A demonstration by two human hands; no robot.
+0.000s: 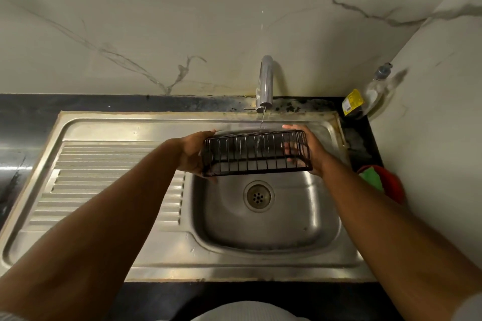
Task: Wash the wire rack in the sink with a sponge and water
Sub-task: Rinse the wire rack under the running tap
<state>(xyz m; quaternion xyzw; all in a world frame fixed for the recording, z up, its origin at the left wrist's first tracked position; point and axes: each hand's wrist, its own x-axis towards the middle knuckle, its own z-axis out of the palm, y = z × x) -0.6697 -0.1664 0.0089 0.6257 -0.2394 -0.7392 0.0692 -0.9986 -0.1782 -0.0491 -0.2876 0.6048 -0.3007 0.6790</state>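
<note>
A dark wire rack point(257, 161) hangs above the steel sink basin point(320, 219), held at both ends. My left hand point(191, 152) grips its left end and my right hand point(314, 150) grips its right end, fingers showing through the wires. A thin stream of water point(262, 121) runs from the chrome tap point(266, 81) onto the rack's far side. A green sponge point(371, 177) lies in a red holder point(392, 186) on the counter at the sink's right.
The ribbed draining board point(104, 180) fills the left of the sink unit. A soap bottle point(375, 88) and a yellow-labelled dark container point(352, 105) stand in the back right corner. The drain point(258, 197) sits open below the rack. Marble walls close off the back and right.
</note>
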